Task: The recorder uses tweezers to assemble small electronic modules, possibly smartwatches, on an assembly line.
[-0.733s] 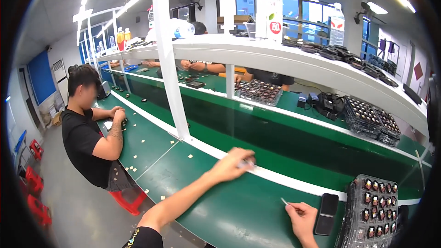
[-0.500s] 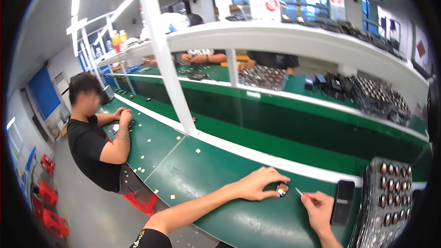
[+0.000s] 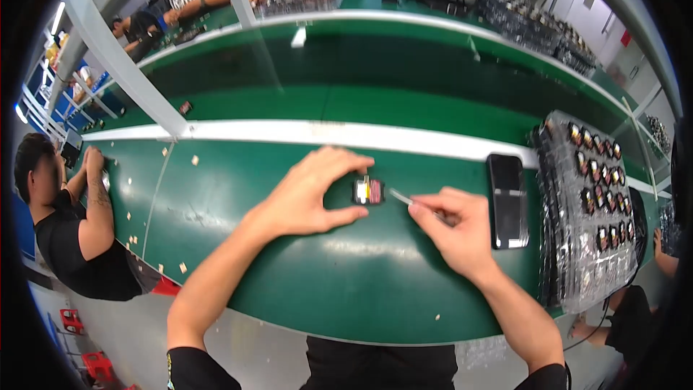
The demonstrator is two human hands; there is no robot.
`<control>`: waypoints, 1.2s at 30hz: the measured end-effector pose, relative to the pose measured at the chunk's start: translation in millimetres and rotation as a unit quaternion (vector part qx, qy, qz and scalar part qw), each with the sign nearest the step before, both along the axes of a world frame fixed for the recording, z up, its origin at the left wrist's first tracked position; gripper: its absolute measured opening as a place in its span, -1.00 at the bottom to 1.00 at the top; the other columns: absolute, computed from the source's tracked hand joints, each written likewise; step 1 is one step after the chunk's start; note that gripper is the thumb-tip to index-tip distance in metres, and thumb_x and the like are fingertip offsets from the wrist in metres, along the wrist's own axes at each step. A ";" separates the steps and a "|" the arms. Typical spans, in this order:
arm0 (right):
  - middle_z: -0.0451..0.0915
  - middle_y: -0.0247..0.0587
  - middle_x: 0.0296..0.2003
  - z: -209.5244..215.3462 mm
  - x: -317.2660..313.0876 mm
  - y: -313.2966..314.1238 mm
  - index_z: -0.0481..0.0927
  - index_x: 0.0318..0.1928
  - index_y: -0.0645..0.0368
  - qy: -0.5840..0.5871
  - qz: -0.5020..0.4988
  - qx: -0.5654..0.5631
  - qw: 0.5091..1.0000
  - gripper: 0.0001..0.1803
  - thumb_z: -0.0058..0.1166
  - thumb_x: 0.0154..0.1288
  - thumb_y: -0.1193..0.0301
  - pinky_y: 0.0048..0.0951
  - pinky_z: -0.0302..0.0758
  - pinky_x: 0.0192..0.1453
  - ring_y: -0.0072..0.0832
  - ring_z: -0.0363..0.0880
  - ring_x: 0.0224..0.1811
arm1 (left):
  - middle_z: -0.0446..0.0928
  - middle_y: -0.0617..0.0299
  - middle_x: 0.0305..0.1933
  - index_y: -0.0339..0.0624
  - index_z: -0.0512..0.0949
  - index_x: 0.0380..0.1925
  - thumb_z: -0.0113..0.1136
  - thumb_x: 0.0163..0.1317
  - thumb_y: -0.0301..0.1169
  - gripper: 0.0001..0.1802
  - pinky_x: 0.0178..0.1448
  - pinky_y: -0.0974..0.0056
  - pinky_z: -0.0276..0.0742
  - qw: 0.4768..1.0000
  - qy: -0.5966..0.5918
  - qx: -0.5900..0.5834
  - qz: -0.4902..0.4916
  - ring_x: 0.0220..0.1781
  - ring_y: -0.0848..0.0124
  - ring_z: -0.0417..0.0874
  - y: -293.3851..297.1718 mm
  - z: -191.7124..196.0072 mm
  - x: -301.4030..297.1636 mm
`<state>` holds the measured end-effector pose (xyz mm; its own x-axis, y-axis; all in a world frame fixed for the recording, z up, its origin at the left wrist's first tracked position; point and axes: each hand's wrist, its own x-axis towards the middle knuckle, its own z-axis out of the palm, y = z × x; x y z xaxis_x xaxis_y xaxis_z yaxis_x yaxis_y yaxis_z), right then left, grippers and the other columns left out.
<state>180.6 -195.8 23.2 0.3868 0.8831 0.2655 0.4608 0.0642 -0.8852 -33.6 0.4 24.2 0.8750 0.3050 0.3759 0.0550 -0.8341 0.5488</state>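
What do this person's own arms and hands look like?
The left hand and right hand are ungloved, with bare fingers. The forearms are uncovered too. The left sleeve and right sleeve are short and black; small yellowish print marks the left one.

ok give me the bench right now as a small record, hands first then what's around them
left hand: left hand open, thumb and fingers either side of the small part; contact unclear
right hand: right hand gripping a thin tool, its tip apart from the part
surface: green bench
right side: black phone, then stacked clear trays of small dark parts
far left: co-worker in black
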 end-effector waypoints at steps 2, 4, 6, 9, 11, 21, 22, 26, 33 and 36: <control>0.65 -0.26 -0.52 -4.5 2.3 0.1 0.90 -0.09 0.32 0.021 -0.007 -0.004 1.000 -0.84 0.48 0.37 0.51 -0.48 0.26 -0.46 -0.68 0.46 -0.50 | 0.66 0.11 0.17 -0.14 0.70 0.26 0.73 0.09 -0.29 -0.31 0.39 0.06 0.56 0.999 0.012 0.030 0.023 0.26 0.09 0.67 -3.1 0.3 5.4; 0.63 -0.29 -0.52 -4.6 3.0 0.7 0.89 -0.09 0.34 0.023 -0.002 0.000 1.000 -0.84 0.48 0.37 0.55 -0.51 0.25 -0.46 -0.69 0.44 -0.50 | 0.63 0.12 0.13 -0.16 0.74 0.15 0.73 0.11 -0.27 -0.41 0.33 0.07 0.56 0.999 0.025 0.014 0.021 0.22 0.09 0.65 -1.1 -4.2 5.5; 0.63 -0.29 -0.52 -13.2 5.2 4.1 0.90 -0.09 0.34 0.044 0.007 0.023 0.999 -0.85 0.47 0.36 0.55 -0.52 0.24 -0.47 -0.71 0.44 -0.50 | 0.63 0.17 0.11 -0.15 0.76 0.11 0.70 0.14 -0.29 -0.47 0.26 0.10 0.52 0.999 0.030 0.015 0.016 0.17 0.13 0.62 -3.3 -1.8 6.3; 0.63 -0.31 -0.53 -13.3 3.7 -1.2 0.90 -0.10 0.34 0.045 0.023 0.014 0.999 -0.86 0.46 0.35 0.59 -0.54 0.20 -0.50 -0.74 0.40 -0.54 | 0.67 0.22 0.08 -0.11 0.77 0.12 0.71 0.13 -0.30 -0.47 0.19 0.15 0.49 0.999 0.031 0.003 -0.027 0.08 0.20 0.62 -10.6 -0.7 5.8; 0.63 -0.35 -0.54 -10.9 5.8 -1.4 0.90 -0.12 0.34 0.031 0.047 0.011 0.998 -0.87 0.45 0.33 0.62 -0.56 0.17 -0.52 -0.79 0.37 -0.57 | 0.71 0.29 0.03 -0.08 0.78 0.14 0.72 0.12 -0.29 -0.45 0.12 0.21 0.45 0.995 0.057 -0.060 -0.049 -0.04 0.27 0.60 -14.9 3.6 6.1; 0.60 -0.32 -0.59 -4.9 2.4 -4.5 0.89 -0.19 0.34 -0.023 0.042 -0.023 0.999 -0.88 0.43 0.26 0.66 -0.53 0.20 -0.53 -0.74 0.41 -0.60 | 0.72 0.31 -0.08 -0.07 0.82 0.13 0.79 0.02 -0.25 -0.39 0.09 0.20 0.42 0.996 0.035 -0.049 -0.061 -0.09 0.30 0.60 -13.2 -6.4 4.5; 0.60 -0.32 -0.59 -5.3 2.3 -3.8 0.89 -0.19 0.34 -0.025 0.039 -0.023 0.999 -0.88 0.43 0.26 0.66 -0.53 0.20 -0.53 -0.74 0.41 -0.60 | 0.72 0.31 -0.08 -0.07 0.82 0.13 0.79 0.02 -0.25 -0.39 0.09 0.20 0.42 0.996 0.033 -0.049 -0.064 -0.09 0.30 0.60 -13.2 -6.5 5.3; 0.59 -0.29 -0.59 -5.4 -0.4 -0.2 0.88 -0.20 0.34 -0.034 0.046 -0.005 0.998 -0.88 0.42 0.25 0.66 -0.50 0.22 -0.54 -0.69 0.42 -0.63 | 0.73 0.28 -0.11 -0.09 0.83 0.13 0.79 0.00 -0.25 -0.38 0.10 0.20 0.38 0.996 0.043 -0.052 -0.058 -0.08 0.28 0.63 -12.7 -6.0 4.3; 0.58 -0.28 -0.60 -6.8 -0.6 2.4 0.88 -0.20 0.33 -0.072 0.047 -0.001 0.996 -0.88 0.41 0.24 0.66 -0.47 0.23 -0.57 -0.64 0.43 -0.66 | 0.74 0.26 -0.13 -0.14 0.85 0.10 0.79 -0.01 -0.26 -0.39 0.05 0.20 0.38 0.996 0.046 -0.054 -0.058 -0.10 0.30 0.63 -10.6 -5.8 8.0; 0.58 -0.28 -0.59 -6.2 1.2 5.3 0.87 -0.20 0.34 -0.086 0.055 0.007 0.995 -0.88 0.41 0.24 0.66 -0.47 0.23 -0.57 -0.65 0.43 -0.66 | 0.73 0.27 -0.14 -0.14 0.85 0.09 0.79 -0.02 -0.26 -0.39 0.01 0.21 0.38 0.995 0.051 -0.055 -0.059 -0.12 0.31 0.61 -9.8 -4.3 7.9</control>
<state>181.8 -190.5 17.0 0.2354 0.9136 0.3315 0.5956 0.1340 -0.7920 -25.7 -9.3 19.9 0.9392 0.2320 0.2530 0.0204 -0.7735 0.6334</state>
